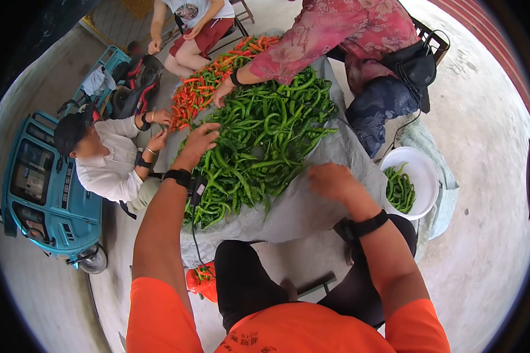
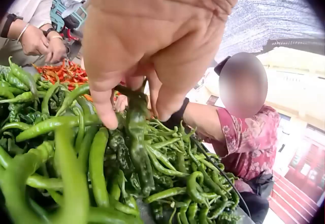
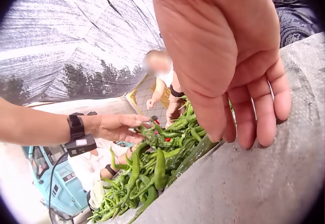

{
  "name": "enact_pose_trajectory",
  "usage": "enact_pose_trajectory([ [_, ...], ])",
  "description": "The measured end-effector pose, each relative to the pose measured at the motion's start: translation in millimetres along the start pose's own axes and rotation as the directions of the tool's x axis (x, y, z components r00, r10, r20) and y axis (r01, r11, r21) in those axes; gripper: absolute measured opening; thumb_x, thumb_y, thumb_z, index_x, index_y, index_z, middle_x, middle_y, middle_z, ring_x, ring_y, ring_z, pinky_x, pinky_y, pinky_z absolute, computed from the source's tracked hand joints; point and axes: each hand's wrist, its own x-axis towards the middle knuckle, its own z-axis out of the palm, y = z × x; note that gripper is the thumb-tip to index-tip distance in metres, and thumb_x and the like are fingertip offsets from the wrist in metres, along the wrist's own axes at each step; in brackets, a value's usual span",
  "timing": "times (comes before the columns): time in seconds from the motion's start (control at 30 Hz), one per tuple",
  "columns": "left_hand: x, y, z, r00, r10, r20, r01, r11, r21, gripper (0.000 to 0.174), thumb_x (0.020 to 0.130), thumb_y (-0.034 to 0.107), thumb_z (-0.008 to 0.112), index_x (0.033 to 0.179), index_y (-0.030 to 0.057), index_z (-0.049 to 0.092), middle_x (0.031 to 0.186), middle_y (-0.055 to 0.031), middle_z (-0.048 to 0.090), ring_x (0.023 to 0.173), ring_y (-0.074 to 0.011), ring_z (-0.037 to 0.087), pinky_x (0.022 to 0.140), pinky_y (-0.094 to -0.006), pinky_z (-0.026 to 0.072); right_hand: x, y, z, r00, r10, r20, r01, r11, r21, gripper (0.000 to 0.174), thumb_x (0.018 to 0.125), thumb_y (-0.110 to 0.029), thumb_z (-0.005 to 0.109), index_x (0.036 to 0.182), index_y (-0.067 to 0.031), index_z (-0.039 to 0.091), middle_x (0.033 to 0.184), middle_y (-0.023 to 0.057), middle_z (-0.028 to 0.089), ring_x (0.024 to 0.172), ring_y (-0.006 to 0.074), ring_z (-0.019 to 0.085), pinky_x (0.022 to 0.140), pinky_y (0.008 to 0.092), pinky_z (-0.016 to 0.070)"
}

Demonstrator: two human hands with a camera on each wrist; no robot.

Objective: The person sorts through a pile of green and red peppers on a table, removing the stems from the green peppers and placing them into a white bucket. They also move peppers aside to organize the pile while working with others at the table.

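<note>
A large heap of green chili peppers (image 1: 265, 141) covers the sheet-topped table. At the heap's left side, my left hand (image 1: 199, 144) pinches a dark, wrinkled green pepper (image 2: 136, 137) near its stem; the pepper hangs down over the others in the left wrist view. My right hand (image 1: 335, 183) is over the grey sheet (image 1: 303, 209), by the heap's near right edge. In the right wrist view its fingers (image 3: 265, 114) are loosely bent with nothing gripped, and the thumb overlaps the edge of the heap.
Red peppers (image 1: 188, 97) lie along the table's far left side. A white basin (image 1: 421, 176) with some green peppers stands at the right. Another person's hand (image 1: 224, 91) reaches over the heap; a person in white (image 1: 115, 156) sits left. A cable (image 1: 197, 235) hangs from my left wrist.
</note>
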Motion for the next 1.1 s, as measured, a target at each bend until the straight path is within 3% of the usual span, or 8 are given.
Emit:
enact_pose_trajectory([
  [0.1, -10, 6, 7, 0.964, 0.071, 0.255, -0.114, 0.980, 0.162, 0.034, 0.088, 0.010, 0.058, 0.122, 0.0121, 0.056, 0.140, -0.0061, 0.040, 0.127, -0.0242, 0.041, 0.103, -0.0379, 0.0374, 2, 1, 0, 1.000, -0.008, 0.011, 0.008, 1.000, 0.022, 0.025, 0.080, -0.024, 0.054, 0.099, -0.0123, 0.065, 0.099, 0.0120, 0.066, 0.099, 0.0324, 0.061, 0.085, 0.0442, 0.0457],
  [0.27, -30, -9, 38, 0.932, 0.332, 0.149, -0.364, 0.855, 0.370, 0.033, 0.086, 0.007, 0.058, 0.118, 0.0143, 0.058, 0.144, -0.0065, 0.036, 0.132, -0.0273, 0.036, 0.106, -0.0399, 0.0324, 4, 1, -2, 1.000, -0.013, 0.014, 0.012, 1.000, 0.028, 0.025, 0.079, -0.024, 0.055, 0.098, -0.0124, 0.065, 0.098, 0.0123, 0.066, 0.099, 0.0322, 0.061, 0.085, 0.0435, 0.0456],
  [0.37, -38, -17, 65, 0.952, 0.167, 0.258, -0.146, 0.984, -0.099, 0.033, 0.087, 0.006, 0.058, 0.119, 0.0148, 0.057, 0.146, -0.0049, 0.031, 0.128, -0.0241, 0.041, 0.099, -0.0372, 0.0402, 5, 1, -1, 0.999, -0.035, -0.011, 0.035, 0.999, 0.034, 0.025, 0.078, -0.024, 0.056, 0.098, -0.0121, 0.065, 0.098, 0.0125, 0.066, 0.099, 0.0321, 0.061, 0.085, 0.0432, 0.0457],
  [0.53, -68, -1, 107, 0.753, 0.601, 0.267, -0.578, 0.410, 0.706, 0.038, 0.075, 0.005, 0.068, 0.110, 0.0130, 0.058, 0.125, -0.0120, 0.041, 0.105, -0.0333, 0.052, 0.086, -0.0412, 0.0465, 8, 4, 2, 0.999, -0.049, -0.014, 0.049, 0.997, 0.055, 0.024, 0.078, -0.023, 0.055, 0.096, -0.0118, 0.065, 0.097, 0.0122, 0.066, 0.098, 0.0318, 0.061, 0.084, 0.0434, 0.0458],
  [0.63, -66, 6, 117, 0.728, 0.616, 0.303, -0.557, 0.272, 0.785, 0.031, 0.076, 0.008, 0.069, 0.105, 0.0125, 0.059, 0.132, -0.0119, 0.038, 0.108, -0.0330, 0.050, 0.087, -0.0429, 0.0456, 10, 4, 2, 1.000, -0.028, 0.004, 0.028, 0.999, 0.031, 0.023, 0.078, -0.023, 0.055, 0.095, -0.0119, 0.065, 0.096, 0.0121, 0.066, 0.097, 0.0311, 0.061, 0.083, 0.0437, 0.0457],
  [0.73, -57, -3, 121, 0.738, 0.502, 0.451, -0.660, 0.400, 0.636, 0.027, 0.077, 0.012, 0.069, 0.103, 0.0112, 0.060, 0.139, -0.0149, 0.033, 0.112, -0.0336, 0.048, 0.087, -0.0449, 0.0444, 11, 3, 0, 0.999, -0.025, 0.024, 0.023, 0.998, 0.062, 0.021, 0.079, -0.023, 0.054, 0.094, -0.0120, 0.065, 0.096, 0.0122, 0.066, 0.097, 0.0315, 0.061, 0.084, 0.0446, 0.0446],
  [0.97, -55, -5, 132, 0.882, 0.312, 0.353, -0.428, 0.220, 0.877, 0.014, 0.080, 0.015, 0.064, 0.088, 0.0038, 0.063, 0.146, -0.0152, 0.028, 0.124, -0.0339, 0.041, 0.093, -0.0441, 0.0408, 10, 3, 2, 0.999, -0.023, 0.034, 0.022, 0.999, 0.038, 0.022, 0.080, -0.024, 0.055, 0.096, -0.0112, 0.063, 0.100, 0.0121, 0.065, 0.102, 0.0321, 0.059, 0.086, 0.0455, 0.0428],
  [1.1, -57, 6, 125, 0.687, 0.525, 0.503, -0.544, -0.087, 0.834, 0.013, 0.076, 0.011, 0.063, 0.086, 0.0020, 0.061, 0.143, -0.0174, 0.032, 0.126, -0.0336, 0.037, 0.096, -0.0436, 0.0381, 9, 0, -1, 0.999, -0.030, 0.043, 0.029, 0.999, 0.022, 0.023, 0.079, -0.024, 0.054, 0.096, -0.0104, 0.064, 0.101, 0.0123, 0.064, 0.103, 0.0317, 0.059, 0.085, 0.0455, 0.0439],
])
